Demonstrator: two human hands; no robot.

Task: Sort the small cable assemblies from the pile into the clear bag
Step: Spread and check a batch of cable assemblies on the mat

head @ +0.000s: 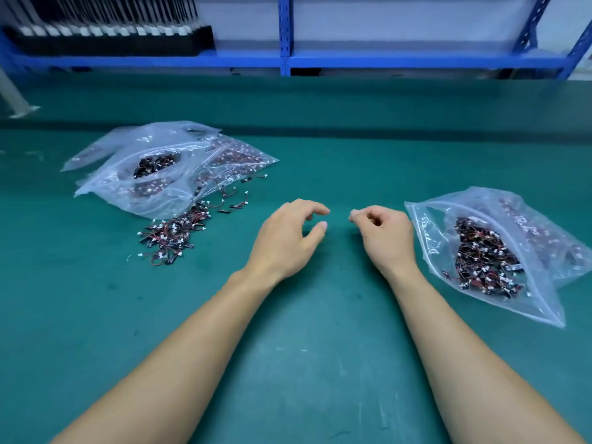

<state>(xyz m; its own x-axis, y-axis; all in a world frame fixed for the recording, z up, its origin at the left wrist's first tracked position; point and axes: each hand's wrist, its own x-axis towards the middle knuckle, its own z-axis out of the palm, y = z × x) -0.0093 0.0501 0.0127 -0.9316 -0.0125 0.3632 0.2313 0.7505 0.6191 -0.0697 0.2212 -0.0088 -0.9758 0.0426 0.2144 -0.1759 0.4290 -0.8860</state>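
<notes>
Both bare hands hover mid-table: left hand (288,238) loosely curled, empty; right hand (386,235) curled tighter, contents unclear. Pile of cable assemblies (173,235) lies left, touching crumpled bags (153,187). Clear bag (480,283), right, looks partly filled; much sorting likely remains. Green mat (320,363) underneath.

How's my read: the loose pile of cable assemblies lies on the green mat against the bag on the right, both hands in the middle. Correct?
No. The head view shows the loose pile on the green mat against the bags on the left, not the bag on the right. The left hand and right hand are in the middle.
</notes>
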